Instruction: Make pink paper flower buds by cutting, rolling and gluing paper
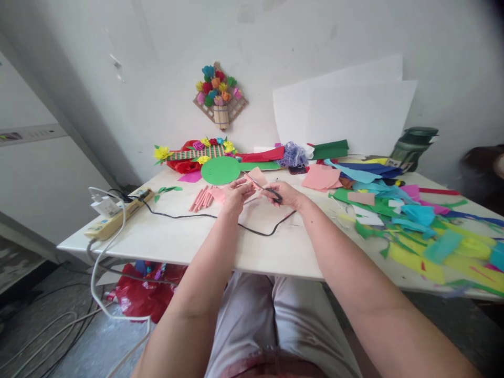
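Observation:
My right hand (289, 195) is closed round the dark handles of a pair of scissors (274, 196), whose blades point left toward my other hand. My left hand (238, 192) pinches a piece of pink paper (257, 177) close to the blades; whether the blades are cutting it I cannot tell. Left of that hand lies a row of rolled pink paper sticks (202, 199), beside another pink sheet (218, 195). Just behind both hands rests a round green disc (220, 170). A stack of pink paper (322, 177) sits to the right.
Coloured paper scraps (425, 236) cover the table's right side, with a dark green bottle (413, 149) behind. A black cable (263, 234) crosses the white table (189, 239) from a power strip (118, 216). Paper flowers (216, 86) hang on the wall.

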### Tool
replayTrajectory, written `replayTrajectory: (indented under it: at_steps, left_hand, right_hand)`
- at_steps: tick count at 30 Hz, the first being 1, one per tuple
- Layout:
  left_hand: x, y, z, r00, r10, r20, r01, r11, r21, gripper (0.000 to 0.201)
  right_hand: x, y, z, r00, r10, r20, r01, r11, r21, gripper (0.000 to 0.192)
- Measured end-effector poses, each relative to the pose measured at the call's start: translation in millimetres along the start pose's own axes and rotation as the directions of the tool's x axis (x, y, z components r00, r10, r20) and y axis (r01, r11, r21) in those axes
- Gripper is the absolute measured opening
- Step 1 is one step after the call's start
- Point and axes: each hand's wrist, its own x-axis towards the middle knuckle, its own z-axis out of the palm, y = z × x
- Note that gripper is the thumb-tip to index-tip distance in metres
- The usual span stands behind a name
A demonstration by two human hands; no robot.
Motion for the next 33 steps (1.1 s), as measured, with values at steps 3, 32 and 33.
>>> replayTrajectory:
  at_steps: [3, 32, 33]
  left_hand:
    - [-1.1, 0.0, 0.7, 1.000, -0.003, 0.016, 0.003, 1.000, 0.009, 0.037]
    - [-1.3, -2.5, 0.7, 0.998, 0.002, 0.068, -0.004, 1.000, 0.025, 0.036]
    - [-1.5, -2.2, 0.9, 0.998, 0.001, 0.068, -0.003, 1.000, 0.025, 0.036]
  right_hand:
    - [-1.1, -2.7, 1.4, 1.000, 0.021, -0.012, -0.021, 1.000, 0.003, 0.028]
    - [-0.8, -4.0, 5.1, 0.996, -0.055, -0.073, 0.053, 0.998, -0.023, 0.027]
    - [-0.7, -4.2, 5.3, 0.995, -0.054, -0.078, 0.053, 0.998, -0.021, 0.027]
